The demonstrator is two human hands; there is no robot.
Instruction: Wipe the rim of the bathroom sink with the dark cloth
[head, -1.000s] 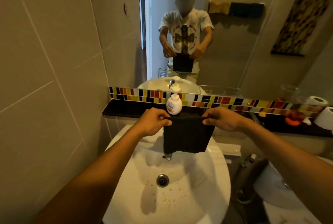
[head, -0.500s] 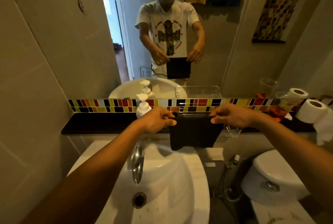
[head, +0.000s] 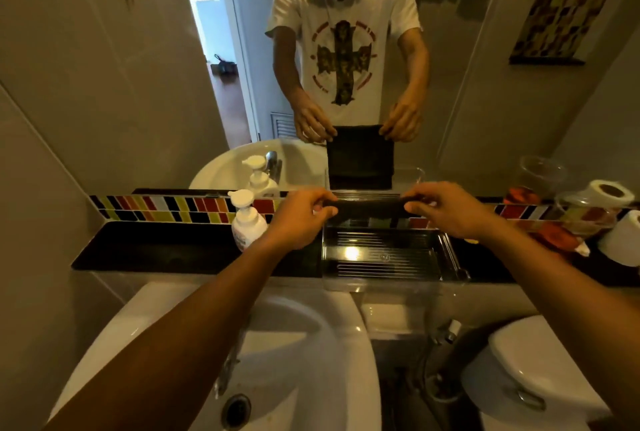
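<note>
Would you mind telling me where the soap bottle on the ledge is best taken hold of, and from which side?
Grip the soap bottle around its rounded body, below the pump head, coming from the front left. It stands upright on the dark ledge, and the left hand crowds its right side while holding the cloth. The narrow pump neck looks less secure.

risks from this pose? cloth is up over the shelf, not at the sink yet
1. The dark cloth, pinched between left hand and right hand, hangs over the clear tray, so it may snag the tray's rim.
2. The soap bottle stands right beside the left hand and could be knocked into the sink.
</note>
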